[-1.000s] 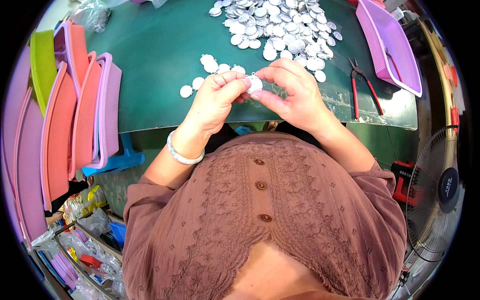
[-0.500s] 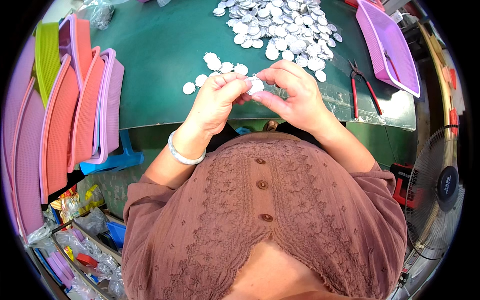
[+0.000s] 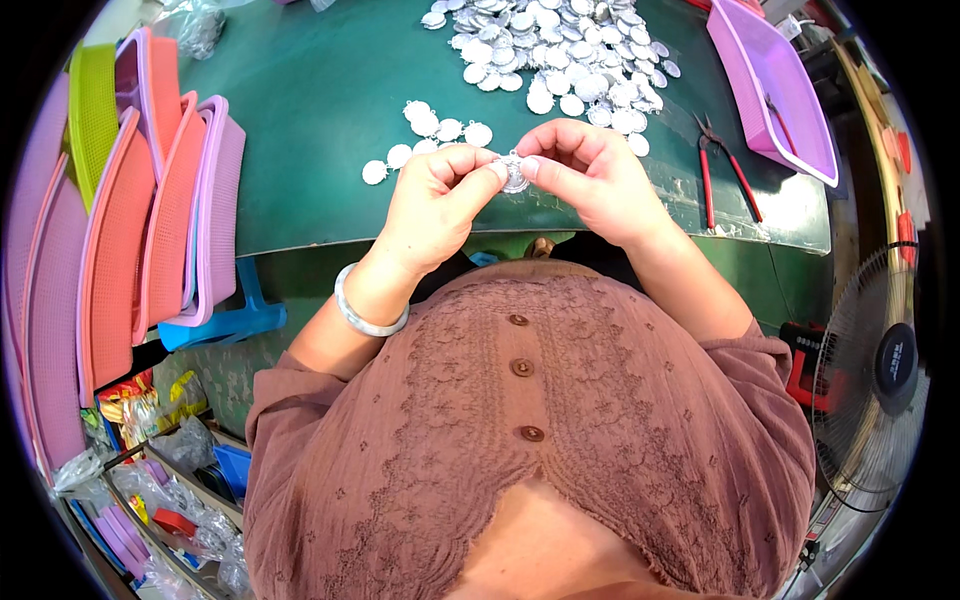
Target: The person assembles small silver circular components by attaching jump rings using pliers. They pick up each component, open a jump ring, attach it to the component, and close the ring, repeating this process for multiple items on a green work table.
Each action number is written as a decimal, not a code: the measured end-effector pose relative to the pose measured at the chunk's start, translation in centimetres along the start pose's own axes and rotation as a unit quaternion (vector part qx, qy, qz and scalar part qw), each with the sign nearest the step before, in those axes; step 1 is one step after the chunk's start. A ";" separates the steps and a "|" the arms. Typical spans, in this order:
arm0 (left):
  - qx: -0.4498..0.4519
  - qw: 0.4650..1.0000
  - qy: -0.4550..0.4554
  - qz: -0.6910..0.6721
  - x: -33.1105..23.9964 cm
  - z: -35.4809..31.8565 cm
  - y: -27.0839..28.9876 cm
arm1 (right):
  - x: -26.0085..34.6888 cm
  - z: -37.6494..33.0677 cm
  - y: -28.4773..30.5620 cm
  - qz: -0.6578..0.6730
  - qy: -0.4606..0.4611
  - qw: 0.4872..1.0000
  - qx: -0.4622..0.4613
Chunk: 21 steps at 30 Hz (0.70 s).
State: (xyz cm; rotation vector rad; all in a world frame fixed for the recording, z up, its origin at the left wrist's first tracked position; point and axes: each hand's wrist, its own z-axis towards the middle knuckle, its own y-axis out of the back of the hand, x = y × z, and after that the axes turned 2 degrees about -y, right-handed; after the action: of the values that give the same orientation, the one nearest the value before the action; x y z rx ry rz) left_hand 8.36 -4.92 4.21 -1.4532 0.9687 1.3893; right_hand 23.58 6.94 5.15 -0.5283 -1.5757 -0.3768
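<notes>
Both hands meet over the near edge of the green table (image 3: 300, 170), pinching one small round silver disc (image 3: 514, 172) between them: the left hand (image 3: 435, 205) grips its left rim with thumb and forefinger, the right hand (image 3: 590, 175) its right rim. Just beyond the left hand lies a short row of loose discs (image 3: 425, 135); beyond the right hand a large heap of discs (image 3: 560, 50) is spread on the table. Right of the right hand lie red-handled pliers (image 3: 722, 170), and past them a purple tray (image 3: 775, 90) holds a thin tool, hard to make out. Well left of the left hand, pink and purple trays (image 3: 160, 230) stand stacked on edge.
</notes>
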 end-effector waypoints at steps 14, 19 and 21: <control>0.019 0.976 0.144 -0.162 -0.1 0.0 0.2 | -0.4 0.0 0.4 0.167 -0.132 0.977 0.029; 0.028 0.963 0.170 -0.209 0.3 0.2 0.4 | -0.7 0.0 0.4 0.191 -0.145 0.970 0.029; 0.024 0.960 0.176 -0.217 0.3 0.3 0.3 | -0.7 0.0 0.4 0.196 -0.148 0.969 0.029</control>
State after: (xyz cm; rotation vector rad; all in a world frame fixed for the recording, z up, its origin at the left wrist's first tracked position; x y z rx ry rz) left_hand 7.99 -4.76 3.89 -1.7841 0.8213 0.7987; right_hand 23.80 7.18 4.39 -0.8615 -1.7120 0.0535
